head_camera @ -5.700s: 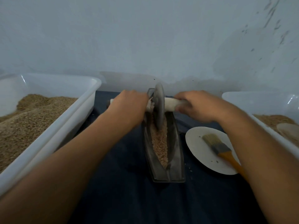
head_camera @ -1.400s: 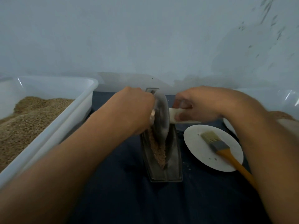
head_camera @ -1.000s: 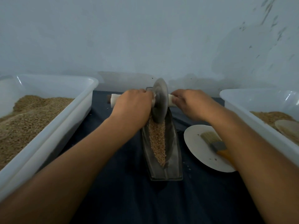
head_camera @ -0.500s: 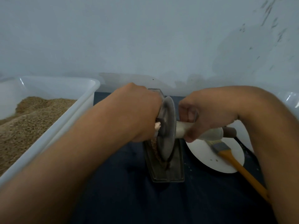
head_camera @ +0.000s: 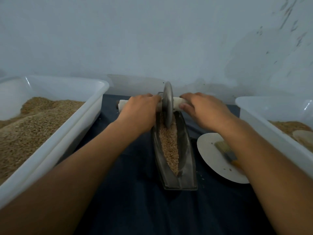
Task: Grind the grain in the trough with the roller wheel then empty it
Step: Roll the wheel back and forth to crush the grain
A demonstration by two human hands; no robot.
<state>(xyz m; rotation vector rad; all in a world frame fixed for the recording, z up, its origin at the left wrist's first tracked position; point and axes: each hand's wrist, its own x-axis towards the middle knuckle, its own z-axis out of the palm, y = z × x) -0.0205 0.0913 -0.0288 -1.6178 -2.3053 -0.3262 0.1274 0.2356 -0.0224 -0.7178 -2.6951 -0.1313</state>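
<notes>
Grinding is the step in hand. The roller wheel [head_camera: 167, 104] stands upright at the far end of the trough [head_camera: 185, 150], its lower rim set into the grain [head_camera: 169, 145] that lies along the channel. The left hand [head_camera: 140, 112] is curled over the axle handle [head_camera: 177, 103] on its side of the disc; the right hand [head_camera: 201, 109] wraps the handle on the other side, thumb visible beneath it. Both hands hold the handle firmly and carry nothing else.

The grain in the channel appears coarse and largely whole, so in the inspector's judgement the grinding is unfinished and emptying is not yet due. The next move calls for drawing the wheel toward the near end of the trough, with even downward pressure from both hands and the disc kept upright in the groove. Tilt would risk riding up the wall and scattering grain onto the dark cloth [head_camera: 135, 209].

A white plate [head_camera: 211, 155] with a brush [head_camera: 225, 150] lies just right of the trough. A white tub [head_camera: 71, 126] of grain stands at the left; a second tub [head_camera: 264, 119] stands at the right.
</notes>
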